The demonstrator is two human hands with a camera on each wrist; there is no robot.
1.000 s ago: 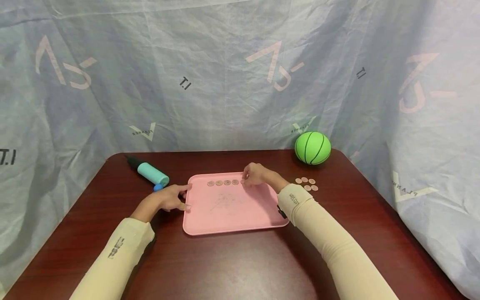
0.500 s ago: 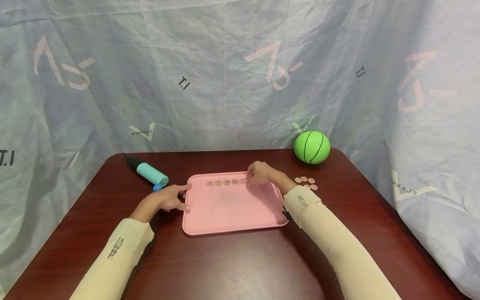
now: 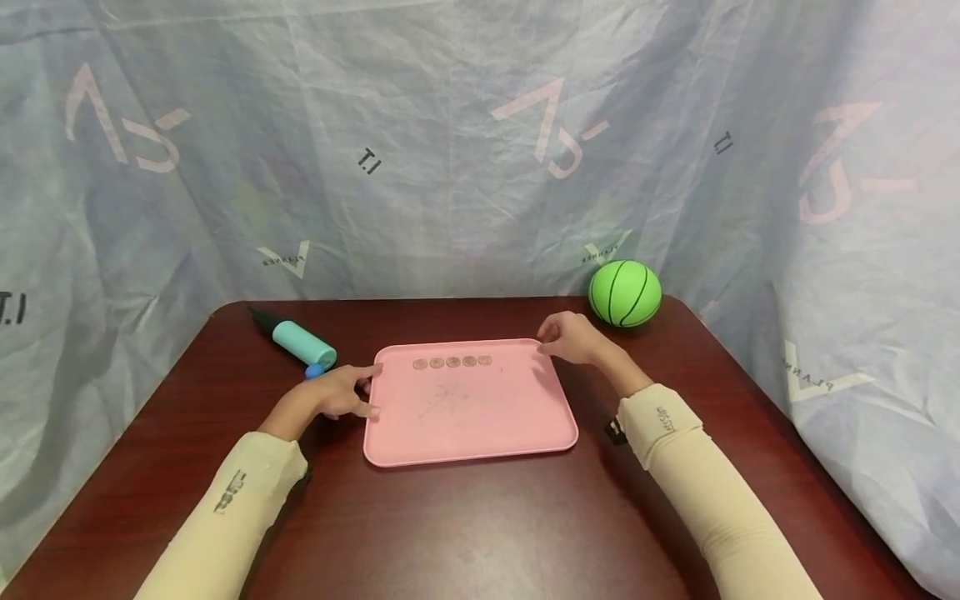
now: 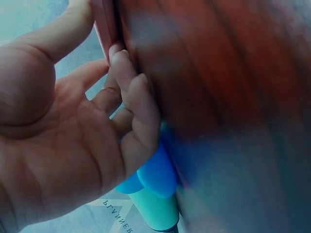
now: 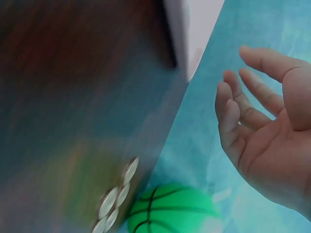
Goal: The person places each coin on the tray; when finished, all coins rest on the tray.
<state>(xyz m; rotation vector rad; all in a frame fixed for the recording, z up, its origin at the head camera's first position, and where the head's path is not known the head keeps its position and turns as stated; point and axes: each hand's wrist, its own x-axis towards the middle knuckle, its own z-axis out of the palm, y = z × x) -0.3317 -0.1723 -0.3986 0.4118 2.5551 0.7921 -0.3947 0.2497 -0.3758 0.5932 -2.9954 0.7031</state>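
A pink tray (image 3: 480, 425) lies on the dark wooden table, with a row of several coins (image 3: 453, 362) along its far side. My left hand (image 3: 341, 393) holds the tray's left rim, thumb and index finger over the edge. The left wrist view has this hand's other fingers (image 4: 138, 102) curled against the rim's outside. Above the tray's far right corner is my right hand (image 3: 573, 337), its fingers loosely bent and nothing seen between them. More coins (image 5: 108, 203) show below that hand in the right wrist view; in the head view the right hand and forearm hide them.
A green ball (image 3: 625, 293) with black lines sits at the table's far right corner. On the far left lies a turquoise cylinder (image 3: 302, 341) with a black end and a blue knob (image 3: 314, 371), close to my left hand. Grey cloth (image 3: 450, 167) hangs behind the table.
My right hand has left a fifth coin at the right end of the row, then moved right and up toward the tray's far right corner. The left hand stays on the rim.
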